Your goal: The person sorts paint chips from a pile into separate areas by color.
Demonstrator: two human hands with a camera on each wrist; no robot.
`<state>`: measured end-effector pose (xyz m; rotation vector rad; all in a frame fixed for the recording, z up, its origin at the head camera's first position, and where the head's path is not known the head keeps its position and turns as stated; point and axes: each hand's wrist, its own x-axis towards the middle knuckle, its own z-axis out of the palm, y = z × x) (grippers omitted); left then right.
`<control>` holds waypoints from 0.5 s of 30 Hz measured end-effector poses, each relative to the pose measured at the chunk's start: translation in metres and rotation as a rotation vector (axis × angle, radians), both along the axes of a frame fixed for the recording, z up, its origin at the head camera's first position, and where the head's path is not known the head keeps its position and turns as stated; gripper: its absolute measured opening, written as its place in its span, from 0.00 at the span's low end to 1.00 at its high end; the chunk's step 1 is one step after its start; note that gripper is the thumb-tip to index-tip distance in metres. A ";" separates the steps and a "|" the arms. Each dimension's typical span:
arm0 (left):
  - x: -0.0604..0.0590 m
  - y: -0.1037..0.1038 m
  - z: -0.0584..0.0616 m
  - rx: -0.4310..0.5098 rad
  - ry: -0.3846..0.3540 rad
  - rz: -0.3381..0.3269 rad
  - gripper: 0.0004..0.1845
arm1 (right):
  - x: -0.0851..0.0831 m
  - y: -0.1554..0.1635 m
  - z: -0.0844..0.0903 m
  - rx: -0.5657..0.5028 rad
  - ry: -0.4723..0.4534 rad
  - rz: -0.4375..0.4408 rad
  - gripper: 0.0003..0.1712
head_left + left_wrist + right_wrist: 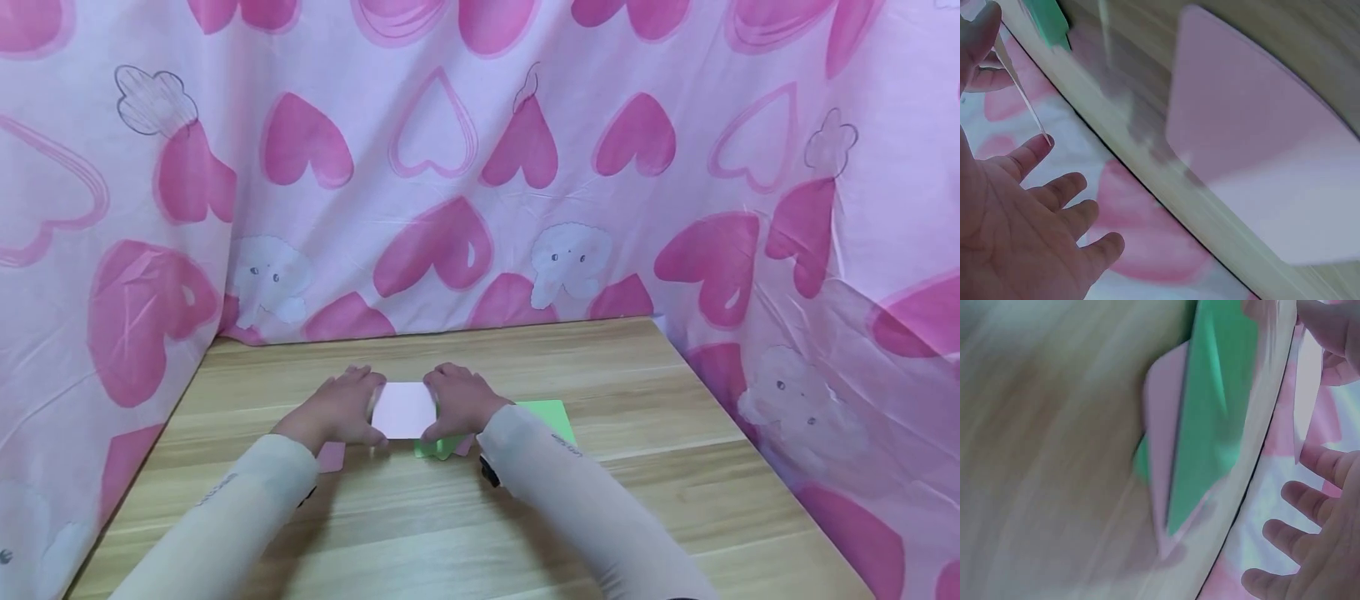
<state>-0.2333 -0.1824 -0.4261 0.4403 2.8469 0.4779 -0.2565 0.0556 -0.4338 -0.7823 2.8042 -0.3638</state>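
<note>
Paper (404, 409), pale pink, held just above the table (600, 383) between your left hand (341, 410) and right hand (459, 403), each pinching one side edge, likely to square it; green sheets (551, 414) lie beneath.

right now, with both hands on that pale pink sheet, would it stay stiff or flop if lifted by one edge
The pale pink sheet looks like thin paper, so it would probably sag from one edge. Held between the left hand and right hand, it seems to keep flat, suggesting light weight. On the smooth wooden table it would likely slide easily when pushed.
</note>
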 end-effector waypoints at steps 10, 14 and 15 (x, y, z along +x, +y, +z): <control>0.016 -0.044 0.001 -0.002 -0.022 0.050 0.57 | 0.004 -0.047 -0.004 0.058 0.073 0.043 0.52; 0.025 -0.060 0.001 0.011 -0.043 0.081 0.60 | 0.007 -0.065 -0.010 0.069 0.095 0.056 0.50; 0.027 -0.063 0.000 0.019 -0.044 0.090 0.61 | 0.008 -0.069 -0.012 0.069 0.099 0.059 0.49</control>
